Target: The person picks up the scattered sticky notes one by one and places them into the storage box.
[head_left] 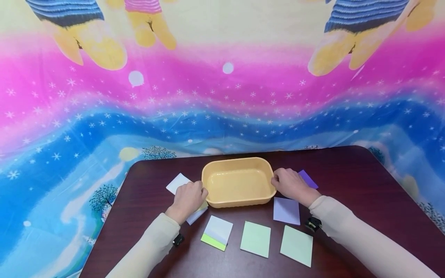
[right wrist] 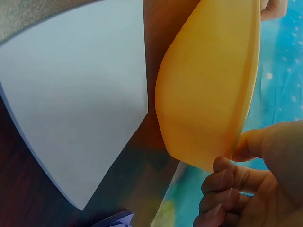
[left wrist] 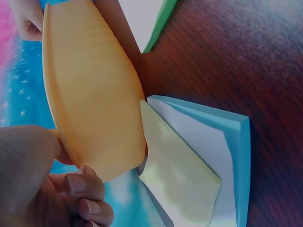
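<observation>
A yellow rectangular plastic basin [head_left: 240, 202] with rounded corners stands toward the back of the table, its inside bare. My left hand [head_left: 189, 199] pinches its left rim between thumb and curled fingers [left wrist: 87, 187]. On the opposite end my right hand [head_left: 292, 184] pinches the right rim the same way. Beneath the left hand lie a pale yellow sticky note [left wrist: 182, 165] and a blue-edged pad [left wrist: 244, 156], partly covered by the hand in the head view. A lilac sticky-note pad [head_left: 286, 211] lies just below the right hand.
Along the front lie a white pad with a lime strip [head_left: 217, 233] and two pale green pads [head_left: 255, 238], [head_left: 296, 246]. A white pad [head_left: 179, 183] is at the left, a purple one [head_left: 308, 179] behind the right wrist. A printed cloth [head_left: 222, 96] hangs behind the dark table [head_left: 347, 185].
</observation>
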A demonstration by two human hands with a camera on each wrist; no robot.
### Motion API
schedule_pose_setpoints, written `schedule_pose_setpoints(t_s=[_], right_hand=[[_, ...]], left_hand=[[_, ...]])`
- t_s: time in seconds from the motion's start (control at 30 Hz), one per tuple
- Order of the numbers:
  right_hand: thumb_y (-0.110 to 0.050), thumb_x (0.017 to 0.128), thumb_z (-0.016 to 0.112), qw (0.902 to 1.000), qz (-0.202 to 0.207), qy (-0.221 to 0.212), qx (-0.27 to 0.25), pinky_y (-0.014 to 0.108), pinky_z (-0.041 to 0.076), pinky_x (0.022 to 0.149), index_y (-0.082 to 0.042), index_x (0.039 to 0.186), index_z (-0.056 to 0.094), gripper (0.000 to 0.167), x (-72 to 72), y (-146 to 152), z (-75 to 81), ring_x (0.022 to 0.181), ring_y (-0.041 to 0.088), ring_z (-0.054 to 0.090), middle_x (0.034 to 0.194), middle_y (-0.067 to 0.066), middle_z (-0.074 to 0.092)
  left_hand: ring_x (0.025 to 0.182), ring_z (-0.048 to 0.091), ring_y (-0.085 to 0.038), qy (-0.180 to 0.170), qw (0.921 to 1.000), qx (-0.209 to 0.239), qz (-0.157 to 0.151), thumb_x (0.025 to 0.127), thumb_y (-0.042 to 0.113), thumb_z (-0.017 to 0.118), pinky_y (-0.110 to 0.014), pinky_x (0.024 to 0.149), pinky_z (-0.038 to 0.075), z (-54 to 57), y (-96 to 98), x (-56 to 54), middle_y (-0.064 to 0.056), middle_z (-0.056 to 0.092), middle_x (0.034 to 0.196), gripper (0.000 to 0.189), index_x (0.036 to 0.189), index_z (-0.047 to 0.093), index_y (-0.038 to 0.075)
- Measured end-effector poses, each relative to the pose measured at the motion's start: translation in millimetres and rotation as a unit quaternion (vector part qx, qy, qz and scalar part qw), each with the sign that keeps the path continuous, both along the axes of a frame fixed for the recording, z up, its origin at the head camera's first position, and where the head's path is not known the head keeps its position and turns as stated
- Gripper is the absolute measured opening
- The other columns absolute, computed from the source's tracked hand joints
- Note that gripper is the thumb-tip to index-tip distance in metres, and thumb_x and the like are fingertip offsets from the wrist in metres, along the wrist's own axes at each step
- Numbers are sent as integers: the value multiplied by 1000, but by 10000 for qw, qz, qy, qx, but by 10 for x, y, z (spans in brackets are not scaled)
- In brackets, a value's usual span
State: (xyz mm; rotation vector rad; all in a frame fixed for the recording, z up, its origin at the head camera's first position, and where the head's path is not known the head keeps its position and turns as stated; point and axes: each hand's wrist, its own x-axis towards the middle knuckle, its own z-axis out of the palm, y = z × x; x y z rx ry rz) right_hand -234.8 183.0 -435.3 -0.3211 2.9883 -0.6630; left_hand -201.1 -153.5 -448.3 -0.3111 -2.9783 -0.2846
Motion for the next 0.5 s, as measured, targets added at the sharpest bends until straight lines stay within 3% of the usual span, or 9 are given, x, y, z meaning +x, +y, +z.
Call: schedule_pose_setpoints(t_s=[0.3, 0.5], right_hand=[[-21, 98, 59, 9998, 20, -140, -107, 27, 38, 47, -9, 72, 60, 29, -2, 58, -6, 48, 16, 47, 57, 2, 47], [-29, 99, 61, 9999, 5, 69, 96, 27, 36, 46, -12, 68, 54, 36, 8, 120, 14, 46, 16, 44, 55, 0, 43]], left_hand=[[48, 44, -17, -158, 9997, 194, 50, 100, 25, 54, -33, 47, 36, 31, -2, 19, 0, 44, 52, 40, 61, 49, 15], [48, 43, -17, -252, 9993, 259, 56, 102, 27, 51, -31, 47, 33, 74, -2, 20, 1, 41, 52, 45, 58, 48, 17]])
